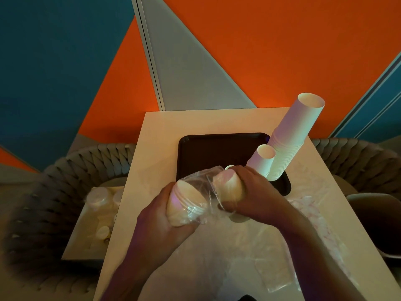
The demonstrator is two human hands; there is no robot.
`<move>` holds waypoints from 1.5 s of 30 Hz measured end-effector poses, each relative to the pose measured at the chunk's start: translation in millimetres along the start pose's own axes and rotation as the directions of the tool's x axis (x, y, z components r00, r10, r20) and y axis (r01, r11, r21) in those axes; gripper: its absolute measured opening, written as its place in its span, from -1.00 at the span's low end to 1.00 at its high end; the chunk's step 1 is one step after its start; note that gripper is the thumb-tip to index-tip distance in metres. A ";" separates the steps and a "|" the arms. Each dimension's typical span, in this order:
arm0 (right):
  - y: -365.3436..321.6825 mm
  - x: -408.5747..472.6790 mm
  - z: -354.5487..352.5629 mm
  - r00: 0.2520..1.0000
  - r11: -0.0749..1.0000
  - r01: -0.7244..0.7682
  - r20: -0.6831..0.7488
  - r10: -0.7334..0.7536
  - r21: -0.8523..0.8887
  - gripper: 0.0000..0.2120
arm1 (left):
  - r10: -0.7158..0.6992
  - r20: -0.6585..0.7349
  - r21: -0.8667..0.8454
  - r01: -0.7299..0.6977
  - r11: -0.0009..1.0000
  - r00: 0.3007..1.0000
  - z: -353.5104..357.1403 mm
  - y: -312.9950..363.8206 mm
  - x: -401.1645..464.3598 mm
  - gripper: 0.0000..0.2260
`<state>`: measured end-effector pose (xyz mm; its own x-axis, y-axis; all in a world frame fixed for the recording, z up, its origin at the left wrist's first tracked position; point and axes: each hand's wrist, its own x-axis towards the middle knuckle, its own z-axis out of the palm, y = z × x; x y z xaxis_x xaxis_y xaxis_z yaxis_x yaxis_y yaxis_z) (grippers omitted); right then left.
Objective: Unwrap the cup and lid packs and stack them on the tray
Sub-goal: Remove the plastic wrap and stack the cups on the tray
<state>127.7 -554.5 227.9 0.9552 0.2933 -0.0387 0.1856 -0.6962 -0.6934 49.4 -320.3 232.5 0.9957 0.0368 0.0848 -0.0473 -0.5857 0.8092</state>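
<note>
My left hand grips a short stack of white paper cups still partly inside a clear plastic wrap. My right hand holds a second short stack of cups that is free of the wrap. Both stacks hover above the table's middle, just in front of the black tray. On the tray's right side stand a tall stack of white cups and a shorter, narrower stack, both leaning right.
Empty clear wrappers lie over the white table on the near right. A cardboard box with more wrapped packs sits on the woven chair at left. Another woven chair stands at right.
</note>
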 end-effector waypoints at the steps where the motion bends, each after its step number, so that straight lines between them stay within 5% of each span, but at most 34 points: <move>1: 3.7 -0.5 -3.3 0.998 1.000 -0.008 -0.056 0.009 0.020 -0.29 | -0.006 -0.002 0.001 0.006 1.000 1.000 0.4 -1.0 0.1 -0.37; 6: 24.0 1.6 -28.0 0.936 0.995 -0.076 -0.338 0.095 0.069 -0.35 | -0.029 -0.006 0.007 0.029 1.000 1.000 2.2 -6.9 -2.6 -0.37; 10: 40.2 12.1 -52.4 0.893 0.989 -0.142 -0.435 0.115 -0.031 -0.35 | -0.039 0.000 0.011 0.039 0.999 0.999 3.8 -8.5 -3.3 -0.39; 19: 59.1 24.5 -72.9 0.909 0.960 -0.145 -0.415 0.034 -0.239 -0.37 | -0.071 0.023 -0.001 0.071 0.997 0.997 7.0 -10.7 -6.8 -0.38; 25: 62.6 35.4 -66.4 0.904 0.962 -0.163 -0.425 0.056 -0.220 -0.68 | -0.076 0.026 -0.004 0.076 0.997 0.997 7.2 -10.0 -6.0 -0.39; 32: 64.8 48.6 -55.5 0.851 0.985 -0.150 -0.518 0.083 -0.089 -0.45 | -0.085 0.022 0.000 0.085 0.996 0.996 8.8 -9.1 -5.9 -0.40; 36: 77.2 48.4 -36.5 0.900 0.980 -0.140 -0.431 0.065 -0.143 -0.57 | -0.072 0.023 0.004 0.072 0.997 0.997 8.8 -10.3 -6.3 -0.38; 45: 88.5 36.5 -19.5 0.930 0.950 -0.207 -0.349 0.117 -0.234 -0.35 | -0.068 0.000 0.002 0.068 0.998 0.998 8.5 -11.4 -5.6 -0.28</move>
<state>183.5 -618.3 179.2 0.9903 -0.0376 0.1341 0.0321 -0.8753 -0.4825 45.1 -320.7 217.8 0.9966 0.0771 0.0294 0.0211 -0.5830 0.8122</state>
